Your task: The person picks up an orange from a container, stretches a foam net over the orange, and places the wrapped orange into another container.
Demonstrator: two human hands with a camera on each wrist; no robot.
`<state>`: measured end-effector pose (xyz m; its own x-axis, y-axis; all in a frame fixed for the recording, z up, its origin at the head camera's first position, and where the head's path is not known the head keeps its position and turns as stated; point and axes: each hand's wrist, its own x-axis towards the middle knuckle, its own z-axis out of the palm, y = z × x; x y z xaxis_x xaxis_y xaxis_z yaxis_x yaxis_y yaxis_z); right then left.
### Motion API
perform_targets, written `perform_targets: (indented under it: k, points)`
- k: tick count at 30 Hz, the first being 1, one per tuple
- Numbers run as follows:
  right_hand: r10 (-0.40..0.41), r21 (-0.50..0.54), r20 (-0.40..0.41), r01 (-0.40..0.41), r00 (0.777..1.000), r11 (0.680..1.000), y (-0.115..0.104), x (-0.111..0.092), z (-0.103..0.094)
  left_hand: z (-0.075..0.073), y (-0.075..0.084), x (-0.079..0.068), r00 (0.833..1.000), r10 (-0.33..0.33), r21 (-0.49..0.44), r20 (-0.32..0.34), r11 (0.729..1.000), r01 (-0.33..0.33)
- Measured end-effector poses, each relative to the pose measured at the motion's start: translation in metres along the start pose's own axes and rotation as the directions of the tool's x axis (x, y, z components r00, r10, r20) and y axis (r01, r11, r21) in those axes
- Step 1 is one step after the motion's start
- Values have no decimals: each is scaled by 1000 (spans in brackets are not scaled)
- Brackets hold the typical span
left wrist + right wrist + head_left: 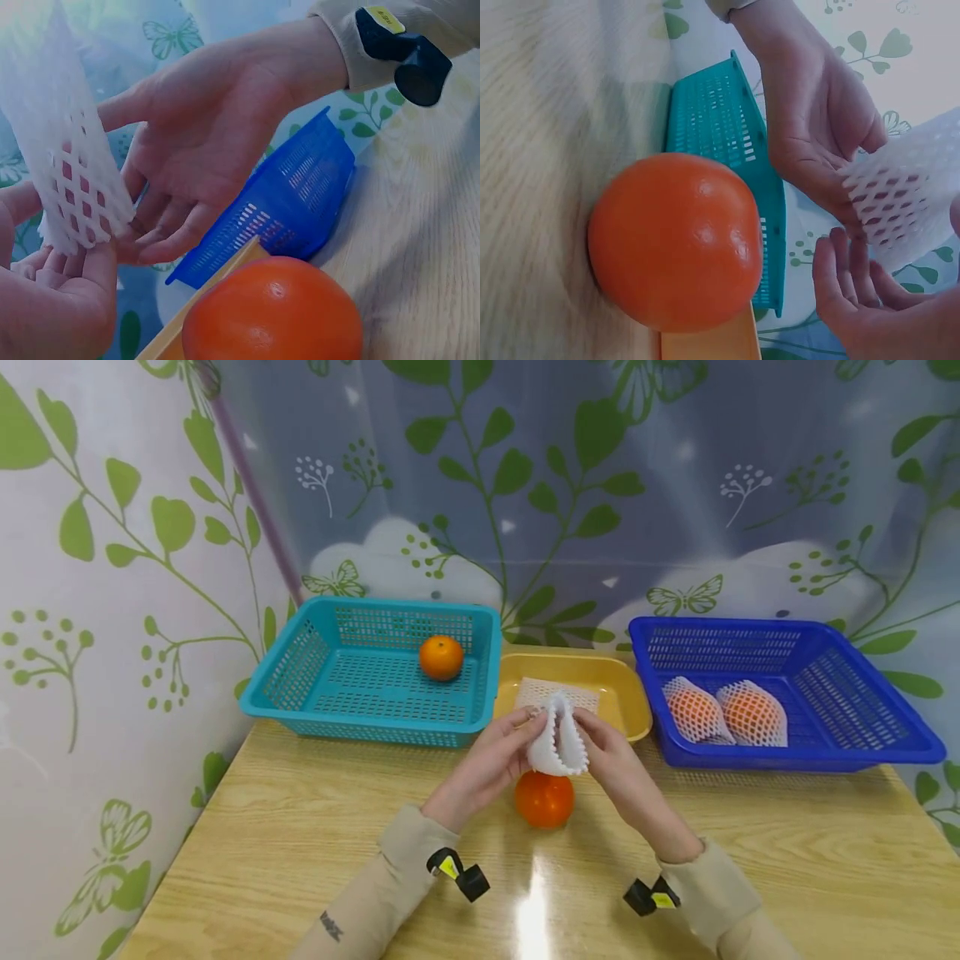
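Note:
Both hands hold a white foam net sleeve (550, 763) upright, its mouth spread partly open. My left hand (491, 767) grips its left side, with fingers on the mesh in the left wrist view. My right hand (618, 772) holds the opposite side, thumb and fingers at the net's edge. Below the sleeve, a smooth round orange fruit (545, 802) rests on the wooden table (315, 835). It looms large and bare in both wrist views, apart from the hands.
Behind the hands, a yellow tray (626, 693) holds a flat piece of white netting (540, 692). At left, a teal basket (375, 727) contains one orange (441, 658). A blue basket (810, 760) at right contains two net-wrapped fruits (750, 714). A patterned curtain (525, 510) hangs behind.

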<state>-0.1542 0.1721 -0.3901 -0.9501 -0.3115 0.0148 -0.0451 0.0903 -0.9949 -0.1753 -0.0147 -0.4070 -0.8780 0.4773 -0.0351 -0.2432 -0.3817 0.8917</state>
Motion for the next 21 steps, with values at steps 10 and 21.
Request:
perform_targets:
  k: [10,21]
  points:
    - [0,465,118,-55,993,884,8,-10,-6,-1,-9,-5,1000,-16,-15,-12,1000,16]
    - [55,585,143,-129,988,800,14,-22,-11,-4,-12,-11,997,-72,-137,-4,988,71]
